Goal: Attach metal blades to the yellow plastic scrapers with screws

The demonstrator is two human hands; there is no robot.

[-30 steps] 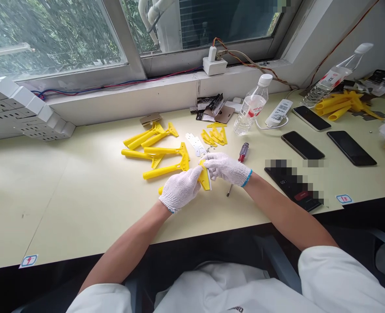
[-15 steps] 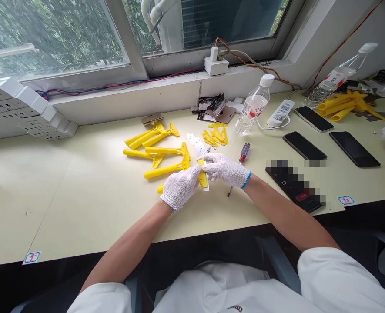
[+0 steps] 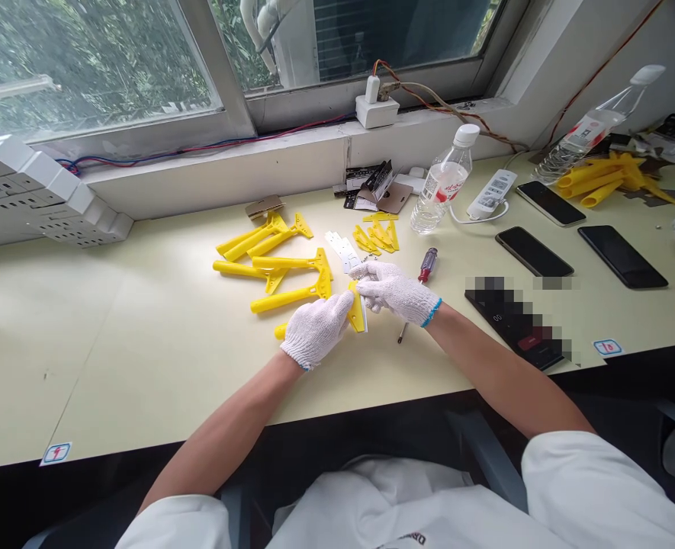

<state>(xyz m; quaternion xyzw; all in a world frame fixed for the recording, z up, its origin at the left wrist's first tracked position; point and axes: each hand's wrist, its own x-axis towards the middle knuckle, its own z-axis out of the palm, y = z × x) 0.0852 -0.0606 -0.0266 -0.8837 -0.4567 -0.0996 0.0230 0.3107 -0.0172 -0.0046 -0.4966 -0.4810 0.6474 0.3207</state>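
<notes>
My left hand, in a white knit glove, is closed around a yellow plastic scraper. The scraper's handle end pokes out left of the glove, and its head shows on the right. Along the head's right side runs a pale blade. My right hand, gloved with a blue cuff, has curled fingers pinching at the upper edge of the head; its fingertips are partly hidden. Just beyond lie white blade strips and small screws. A screwdriver rests beside my right hand.
Several yellow scraper handles lie to the left. Small yellow plates are further back. A water bottle, a power strip and several phones stand or lie to the right. White boxes are stacked at far left.
The scraper head has turned slightly, and the pale blade now sits closer along its edge. My right fingers have shifted a little to the right. The whole view has moved slightly.
</notes>
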